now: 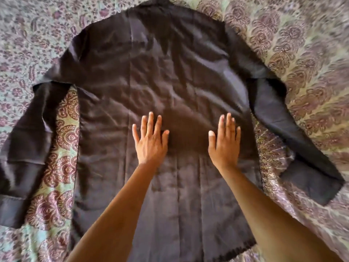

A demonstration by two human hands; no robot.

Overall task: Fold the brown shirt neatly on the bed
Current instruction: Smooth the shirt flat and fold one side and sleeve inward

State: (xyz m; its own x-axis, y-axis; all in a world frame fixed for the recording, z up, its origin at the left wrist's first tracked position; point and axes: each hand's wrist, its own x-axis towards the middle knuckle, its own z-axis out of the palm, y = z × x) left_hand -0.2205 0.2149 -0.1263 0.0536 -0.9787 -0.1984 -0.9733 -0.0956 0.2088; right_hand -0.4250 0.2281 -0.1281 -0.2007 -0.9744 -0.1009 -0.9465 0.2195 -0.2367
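Note:
The brown shirt (151, 76) lies spread flat on the bed, collar at the far end and hem toward me. Its left sleeve (28, 138) and right sleeve (294, 133) angle outward and down along the body. My left hand (151, 140) rests palm down on the middle of the shirt, fingers apart. My right hand (225, 140) lies flat beside it, a hand's width to the right, fingers apart too. Neither hand grips any cloth. The fabric is wrinkled above my hands.
A bedspread (302, 53) with a purple and green floral print covers the bed all around the shirt. Strips of it show between each sleeve and the shirt body. No other objects are in view.

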